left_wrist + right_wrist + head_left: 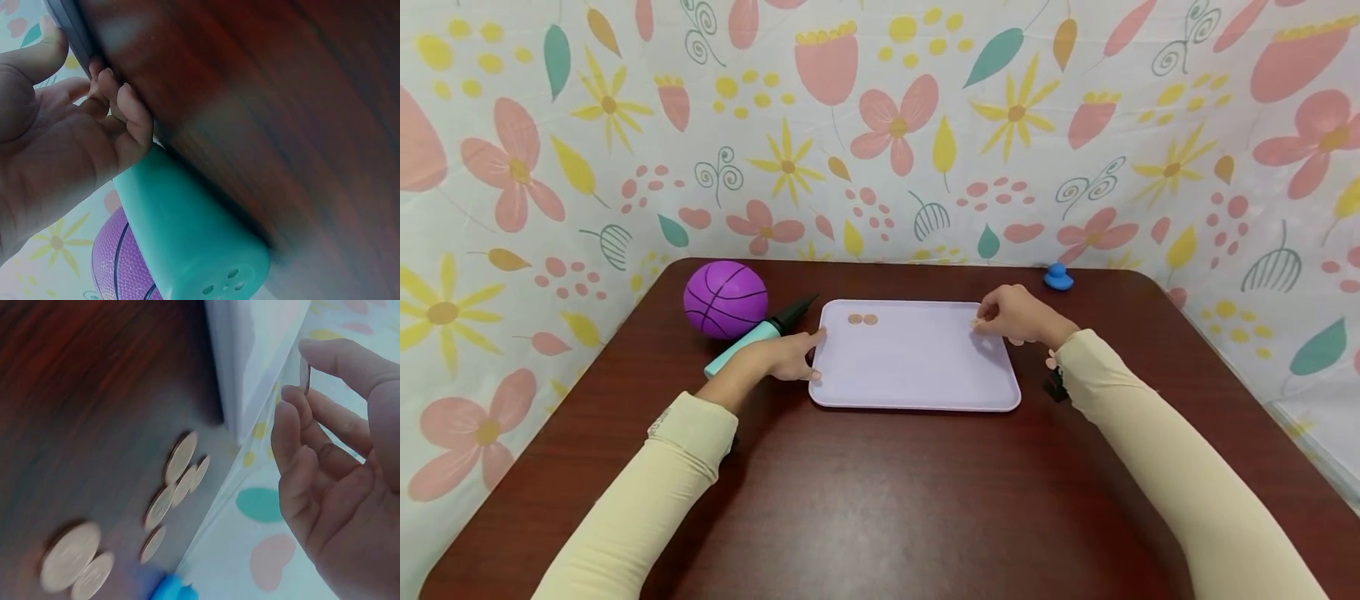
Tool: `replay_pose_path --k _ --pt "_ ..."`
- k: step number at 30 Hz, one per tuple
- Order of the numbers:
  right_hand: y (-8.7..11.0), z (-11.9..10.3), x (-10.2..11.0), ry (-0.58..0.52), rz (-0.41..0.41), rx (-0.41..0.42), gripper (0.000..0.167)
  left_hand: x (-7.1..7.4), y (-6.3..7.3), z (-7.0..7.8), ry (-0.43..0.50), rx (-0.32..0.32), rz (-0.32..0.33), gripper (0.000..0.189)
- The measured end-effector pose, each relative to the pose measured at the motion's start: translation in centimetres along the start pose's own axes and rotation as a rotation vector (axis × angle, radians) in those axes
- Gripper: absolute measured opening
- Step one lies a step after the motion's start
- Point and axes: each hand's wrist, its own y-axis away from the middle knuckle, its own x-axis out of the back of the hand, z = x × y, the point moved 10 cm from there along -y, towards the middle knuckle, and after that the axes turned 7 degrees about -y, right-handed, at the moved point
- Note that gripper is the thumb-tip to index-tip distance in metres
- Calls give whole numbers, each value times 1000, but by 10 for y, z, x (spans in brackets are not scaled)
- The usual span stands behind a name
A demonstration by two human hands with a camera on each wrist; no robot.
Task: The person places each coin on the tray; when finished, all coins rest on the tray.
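Observation:
A pale lavender tray (910, 367) lies on the table, with two copper-coloured coins (862, 319) side by side near its far left corner. My left hand (788, 357) holds the tray's left edge, thumb and fingertips at the rim. In the left wrist view that hand (75, 125) has its other fingers curled beside the tray's side (74, 31). Over the tray's far right corner, my right hand (1018, 315) pinches a coin (305, 376) between thumb and fingertips; the right wrist view shows it edge-on. Several more coins (181, 459) lie on the table right of the tray, mostly hidden by my right hand in the head view.
Left of the tray are a purple basketball (726, 300) and a teal hand pump (745, 346) with a black tip, close by my left hand. A blue rubber duck (1058, 277) sits at the back right. A flowered cloth (880, 125) hangs behind the dark wooden table (887, 500).

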Motion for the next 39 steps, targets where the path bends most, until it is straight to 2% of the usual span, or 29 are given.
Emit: replay_pose_path --k 13,26,34,39 --pt "-37 -41 -26 68 -41 86 18 -1 1 -1 16 12 -10 85" --pt "-70 -65 -58 113 -146 61 23 -1 0 -3 20 12 -8 86" --pt "-83 -79 -75 120 -167 54 20 -1 1 -4 24 14 -3 86" --pt "-87 -85 -80 81 -168 44 20 0 -1 -1 20 -15 8 86"
